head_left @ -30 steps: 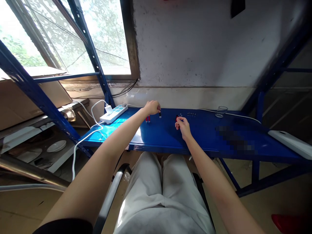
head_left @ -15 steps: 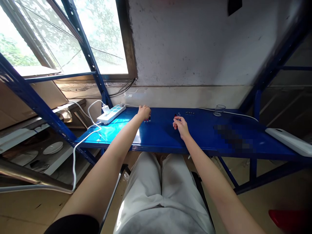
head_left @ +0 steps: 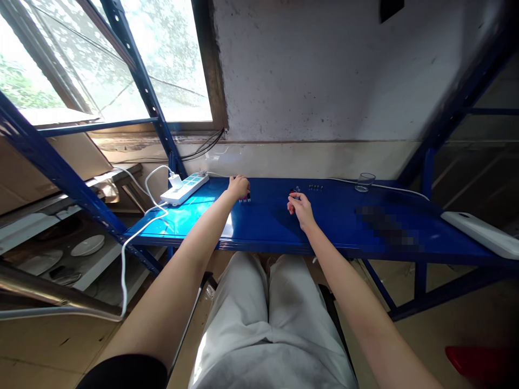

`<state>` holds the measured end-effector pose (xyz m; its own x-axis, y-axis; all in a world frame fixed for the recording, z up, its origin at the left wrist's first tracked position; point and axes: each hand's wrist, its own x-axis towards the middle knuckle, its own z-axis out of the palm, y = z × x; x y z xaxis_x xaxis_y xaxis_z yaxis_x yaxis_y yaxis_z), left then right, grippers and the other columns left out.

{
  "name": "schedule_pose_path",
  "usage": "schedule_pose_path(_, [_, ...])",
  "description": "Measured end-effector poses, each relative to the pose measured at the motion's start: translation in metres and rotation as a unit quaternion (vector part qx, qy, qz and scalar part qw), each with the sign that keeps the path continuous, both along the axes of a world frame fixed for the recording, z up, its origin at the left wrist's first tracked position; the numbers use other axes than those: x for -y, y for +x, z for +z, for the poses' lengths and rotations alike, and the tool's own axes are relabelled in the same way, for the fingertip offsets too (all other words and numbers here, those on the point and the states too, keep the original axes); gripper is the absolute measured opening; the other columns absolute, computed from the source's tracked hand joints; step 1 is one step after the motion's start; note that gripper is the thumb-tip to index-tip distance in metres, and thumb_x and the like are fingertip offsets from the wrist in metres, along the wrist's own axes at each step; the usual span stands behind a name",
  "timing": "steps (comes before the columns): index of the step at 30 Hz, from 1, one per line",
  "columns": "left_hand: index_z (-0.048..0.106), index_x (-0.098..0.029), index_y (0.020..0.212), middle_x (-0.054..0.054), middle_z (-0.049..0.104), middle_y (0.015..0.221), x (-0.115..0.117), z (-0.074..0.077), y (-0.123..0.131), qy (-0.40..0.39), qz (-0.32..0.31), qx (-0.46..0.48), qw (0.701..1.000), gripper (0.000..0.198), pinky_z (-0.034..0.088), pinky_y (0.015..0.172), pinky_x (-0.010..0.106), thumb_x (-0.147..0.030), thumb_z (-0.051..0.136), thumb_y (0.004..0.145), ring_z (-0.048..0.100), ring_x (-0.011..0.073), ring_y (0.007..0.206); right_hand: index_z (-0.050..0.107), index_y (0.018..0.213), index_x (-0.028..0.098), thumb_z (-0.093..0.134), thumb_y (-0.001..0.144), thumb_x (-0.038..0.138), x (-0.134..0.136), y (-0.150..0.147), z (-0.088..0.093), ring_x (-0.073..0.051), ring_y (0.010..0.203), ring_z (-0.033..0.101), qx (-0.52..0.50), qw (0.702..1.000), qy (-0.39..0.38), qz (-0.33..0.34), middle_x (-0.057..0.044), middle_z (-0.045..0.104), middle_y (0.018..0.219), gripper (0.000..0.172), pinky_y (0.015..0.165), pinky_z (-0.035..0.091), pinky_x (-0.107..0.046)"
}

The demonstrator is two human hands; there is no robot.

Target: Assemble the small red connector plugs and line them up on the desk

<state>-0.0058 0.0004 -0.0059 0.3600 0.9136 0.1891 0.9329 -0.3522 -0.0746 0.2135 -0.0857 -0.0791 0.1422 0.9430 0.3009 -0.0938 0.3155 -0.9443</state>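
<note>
While the left hand (head_left: pixel 239 187) bends over the small red pieces (head_left: pixel 244 199) on the blue bench (head_left: pixel 267 221), fingers drawn together but any grip hidden, the right hand (head_left: pixel 300 208) curls loosely near another red thing (head_left: pixel 291 191), its hold unclear. I'd call this a placing step, wanting a light, steady touch next.

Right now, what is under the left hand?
Below the left hand, the pale-tipped lower ends of small red pieces and a dark piece show at the table. Their upper parts, and anything behind the hand, are covered.
</note>
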Motion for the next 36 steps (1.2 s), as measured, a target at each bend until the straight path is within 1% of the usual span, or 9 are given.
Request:
schedule_pose_path(11, [0.068,-0.017,0.088,0.010,0.062,0.104,0.0004,0.0014,0.0003,-0.006,0.003,0.005,1.000,0.016,0.030,0.092,0.041,-0.022,0.060,0.075,0.045,0.0281,0.109,0.048,0.086,0.022,0.061,0.071,0.042,0.0011,-0.0006,0.0012,-0.008,0.043,0.042,0.008,1.000,-0.007,-0.006,0.007,0.050,0.052,0.028,0.046,0.034,-0.022])
schedule_pose_path(16, [0.067,-0.018,0.090,0.010,0.061,0.106,0.0020,0.0019,-0.0002,-0.015,0.004,0.004,1.000,0.018,0.030,0.092,0.041,-0.024,0.061,0.074,0.045,0.0275,0.110,0.048,0.085,0.022,0.058,0.074,0.045,0.0001,0.0005,0.0007,-0.007,0.043,0.041,0.010,1.000,-0.009,-0.009,0.007,0.051,0.052,0.028,0.046,0.034,-0.022])
schedule_pose_path(22, [0.067,-0.018,0.094,0.010,0.060,0.107,0.0006,0.0014,0.0006,-0.021,0.002,-0.002,1.000,0.021,0.032,0.091,0.041,-0.027,0.060,0.075,0.044,0.0276,0.110,0.049,0.083,0.022,0.053,0.077,0.050,-0.0038,0.0036,-0.0033,-0.007,0.042,0.041,0.006,0.999,-0.014,-0.035,0.006,0.051,0.051,0.029,0.044,0.034,-0.021])
schedule_pose_path(25, [0.067,-0.019,0.094,0.010,0.060,0.107,0.0003,0.0014,0.0002,-0.019,0.001,-0.005,1.000,0.022,0.032,0.091,0.041,-0.028,0.060,0.075,0.044,0.0277,0.110,0.050,0.084,0.022,0.052,0.078,0.049,-0.0048,0.0038,-0.0046,-0.008,0.042,0.041,0.006,0.999,-0.013,-0.041,0.005,0.051,0.051,0.028,0.044,0.034,-0.021])
schedule_pose_path(31, [0.064,-0.020,0.100,0.010,0.060,0.111,0.0010,0.0010,-0.0010,-0.018,-0.002,0.007,1.000,0.027,0.032,0.091,0.043,-0.031,0.059,0.076,0.044,0.0280,0.110,0.052,0.083,0.021,0.051,0.079,0.047,-0.0003,0.0026,0.0004,-0.008,0.041,0.040,0.002,0.998,-0.005,-0.056,0.005,0.050,0.050,0.027,0.043,0.034,-0.021])
schedule_pose_path(33, [0.063,-0.020,0.103,0.010,0.059,0.112,0.0022,0.0016,0.0002,0.006,-0.017,0.017,1.000,0.028,0.032,0.091,0.042,-0.032,0.054,0.079,0.045,0.0280,0.110,0.052,0.081,0.021,0.050,0.080,0.049,0.0014,0.0033,0.0020,-0.008,0.041,0.039,0.002,0.997,0.001,-0.078,0.005,0.048,0.049,0.028,0.042,0.033,-0.021])
schedule_pose_path(36, [0.060,-0.018,0.108,0.011,0.059,0.110,0.0066,0.0033,0.0061,0.072,-0.067,0.032,0.995,0.030,0.033,0.088,0.041,-0.030,0.044,0.085,0.047,0.0270,0.106,0.050,0.073,0.021,0.045,0.082,0.051,0.0019,0.0060,0.0018,-0.007,0.040,0.036,-0.014,0.989,0.004,-0.148,0.005,0.043,0.047,0.032,0.040,0.030,-0.021])
